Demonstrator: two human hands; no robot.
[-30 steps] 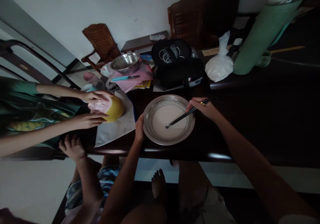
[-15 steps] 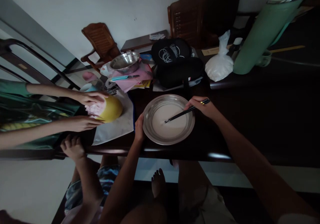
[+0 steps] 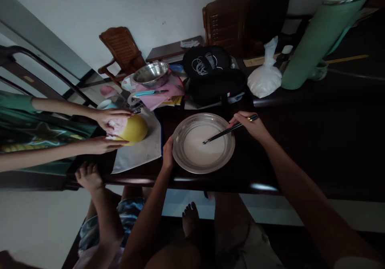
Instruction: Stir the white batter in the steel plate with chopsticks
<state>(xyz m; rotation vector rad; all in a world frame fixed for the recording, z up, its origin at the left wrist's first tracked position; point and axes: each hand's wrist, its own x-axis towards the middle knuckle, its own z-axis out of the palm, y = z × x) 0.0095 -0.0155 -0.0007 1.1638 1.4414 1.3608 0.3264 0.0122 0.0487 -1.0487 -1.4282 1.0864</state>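
In front of me on the dark table stands a wide metal bowl [image 3: 179,156] with a milky white liquid [image 3: 195,148] in it. My left hand [image 3: 168,152] grips the bowl's left rim, its fingers partly hidden behind the side. Over the right rim, my right hand [image 3: 248,126] is closed around dark chopsticks [image 3: 224,132]. They slant down to the left, and their whitened tips meet the liquid near the middle. To the left, another person's two hands hold a yellow pomelo [image 3: 135,129] with pink, partly peeled flesh, above a pale plastic sheet [image 3: 138,158].
A black open case [image 3: 215,86] with white cable lies behind the bowl. Right of it are a tied bag of white powder [image 3: 264,80] and a tall green thermos [image 3: 323,40]. A smaller steel bowl [image 3: 152,76] and a knife [image 3: 148,93] rest back left. Another person's hand [image 3: 88,176] touches the table edge.
My right hand and the chopsticks have shifted a little to the right, their tips moving through the liquid. My left hand stays on the bowl. The other person's hands moved slightly on the pomelo.
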